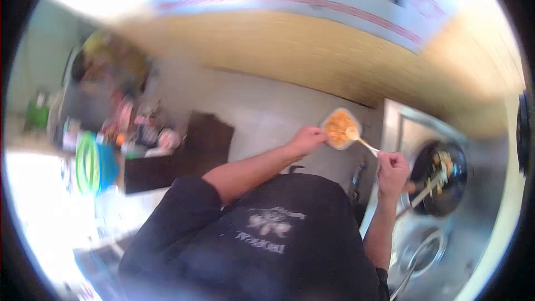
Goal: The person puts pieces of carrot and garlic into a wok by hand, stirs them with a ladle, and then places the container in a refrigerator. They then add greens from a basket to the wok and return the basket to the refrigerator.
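Note:
My left hand (308,140) grips the near-left edge of a small pale container (357,124), which has rounded corners. Inside it lies chopped orange food (336,128). A light-coloured spoon (369,147) reaches into the container from the right, its bowl resting over the food. My right hand (392,171) is closed around the end of the spoon's handle. Just right of that hand, a dark wok (452,199) on the stove holds pieces of cut vegetables (441,168). A long wooden utensil (424,196) leans across the wok's rim.
Below the wok, a round metal-rimmed strainer or bowl (432,253) sits on the metal stovetop (473,228). A yellowish wall (290,47) runs across the front. To the left are a dark brown table (209,142), blurred clutter and a blue-green basin (107,166).

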